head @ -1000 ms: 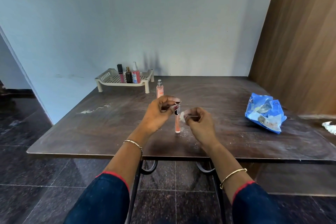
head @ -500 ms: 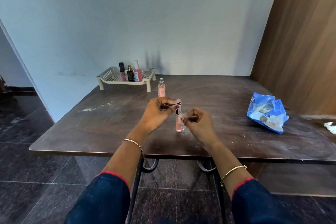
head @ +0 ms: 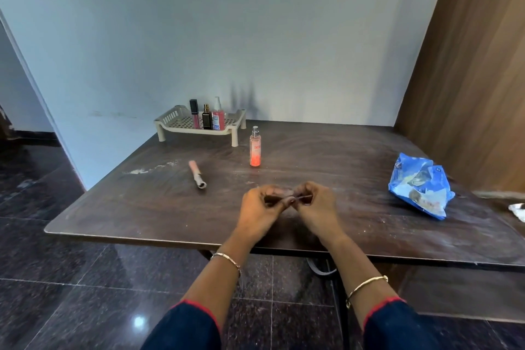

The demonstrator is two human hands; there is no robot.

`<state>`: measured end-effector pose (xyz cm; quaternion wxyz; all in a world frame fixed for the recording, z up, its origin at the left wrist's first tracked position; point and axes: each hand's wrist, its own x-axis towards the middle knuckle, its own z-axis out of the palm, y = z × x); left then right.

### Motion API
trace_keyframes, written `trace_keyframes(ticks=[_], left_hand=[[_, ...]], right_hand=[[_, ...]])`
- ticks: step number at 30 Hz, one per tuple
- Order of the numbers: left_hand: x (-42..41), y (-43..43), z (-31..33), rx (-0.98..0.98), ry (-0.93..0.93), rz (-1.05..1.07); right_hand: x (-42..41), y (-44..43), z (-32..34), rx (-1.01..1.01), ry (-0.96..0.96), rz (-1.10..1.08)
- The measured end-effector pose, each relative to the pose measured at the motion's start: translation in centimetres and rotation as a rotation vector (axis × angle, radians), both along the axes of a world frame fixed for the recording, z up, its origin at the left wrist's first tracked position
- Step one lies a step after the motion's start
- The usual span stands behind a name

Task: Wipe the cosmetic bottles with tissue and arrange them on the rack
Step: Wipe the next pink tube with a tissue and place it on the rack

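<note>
My left hand and my right hand meet above the table's front middle. Between them is a thin dark stick, seemingly the lip gloss cap with its wand; my left fingers curl round its dark end. My right fingers pinch the other end, with a bit of pale tissue barely showing. The pink lip gloss tube lies capless on the table to the left. A peach spray bottle stands further back. The beige rack at the far left holds three bottles.
A crumpled blue tissue packet lies at the right of the dark table. A white scrap sits at the right edge. A wooden panel rises on the right and a wall stands behind the rack.
The pink tube that stood upright between my hands now lies on the table to the left without its cap. My hands have come together on the dark cap piece.
</note>
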<state>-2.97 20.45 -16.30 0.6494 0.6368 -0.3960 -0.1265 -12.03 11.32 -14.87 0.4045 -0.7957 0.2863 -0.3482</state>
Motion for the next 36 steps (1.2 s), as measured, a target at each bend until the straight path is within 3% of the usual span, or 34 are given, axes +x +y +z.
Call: trace_keyframes(ticks=[3, 5, 8, 9, 12, 16, 19, 26, 31, 36], left_hand=[[0.9, 0.2, 0.3, -0.014, 0.05, 0.075], [3.1, 1.1, 0.6, 0.04, -0.027, 0.311], [9.1, 4.0, 1.7, 0.393, -0.35, 0.807], [11.4, 5.2, 2.1, 0.535, -0.379, 0.91], [16.2, 8.3, 2.6, 0.84, -0.25, 0.986], [19.6, 11.2, 2.3, 0.963, -0.162, 0.964], [21.3, 13.1, 2.0, 0.864, -0.178, 0.924], [21.0, 14.4, 2.1, 0.361, -0.127, 0.813], [19.1, 13.4, 2.2, -0.011, 0.143, 0.588], [15.7, 10.9, 3.3, -0.203, 0.295, 0.35]], right_hand=[[0.0, -0.5, 0.7, -0.03, 0.009, -0.043], [0.0, -0.6, 0.9, -0.02, -0.005, -0.043], [0.5, -0.3, 0.6, 0.039, -0.055, -0.033], [0.9, -0.2, 0.5, 0.066, -0.078, -0.024], [2.5, 0.4, 0.2, 0.106, -0.1, 0.007], [4.8, 1.0, 0.2, 0.126, -0.123, 0.064], [6.5, 1.8, 0.3, 0.138, -0.147, 0.117], [9.6, 4.0, 0.1, 0.132, -0.15, 0.18], [10.1, 4.9, 0.2, 0.196, -0.178, 0.187], [9.3, 5.8, 0.9, 0.231, -0.145, 0.212]])
